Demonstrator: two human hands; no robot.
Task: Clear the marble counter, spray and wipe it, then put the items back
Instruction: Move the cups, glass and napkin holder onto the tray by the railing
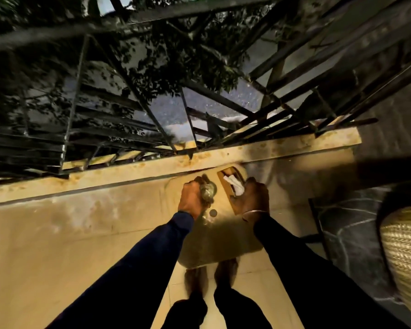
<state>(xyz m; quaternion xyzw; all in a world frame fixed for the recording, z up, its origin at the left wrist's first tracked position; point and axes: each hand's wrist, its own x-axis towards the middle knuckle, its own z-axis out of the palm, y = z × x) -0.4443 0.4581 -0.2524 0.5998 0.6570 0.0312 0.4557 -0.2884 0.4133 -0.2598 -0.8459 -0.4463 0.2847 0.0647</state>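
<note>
I am at the clearing step, or so I judge: my left hand (192,200) has its grip clamped on a small rounded glassy object (208,191) — a jar or ornament, too blurred to name — held just over the pale marble table (220,243) near its far edge. My right hand (255,198) is curled beside a flat tan tray-like holder (234,184) that carries a crumpled white cloth or paper (234,185). Whether those fingers are pressed on the holder or only resting against it I cannot tell, as the back of the hand hides them. A small round coin-like disc (213,213) lies on the marble between my wrists, apart from both hands.

Since the disc and the holder are still on the top, the clearing looks unfinished and no spraying has begun. The next move, I think, calls for lifting the glassy thing clear and setting it down off the marble, then coming back for the holder and the disc. The glass looks slippery, so a firm hold matters.

The marble top is small, yellow-lit and glossy, standing against a stained cream window ledge (152,167). Beyond it run dark metal window bars (133,100), with leaves and night outside. To the right are a dark veined stone surface (342,224) and a woven straw-coloured object (406,252). My bare feet stand on pale floor tiles (57,257) below — the light is dim.
</note>
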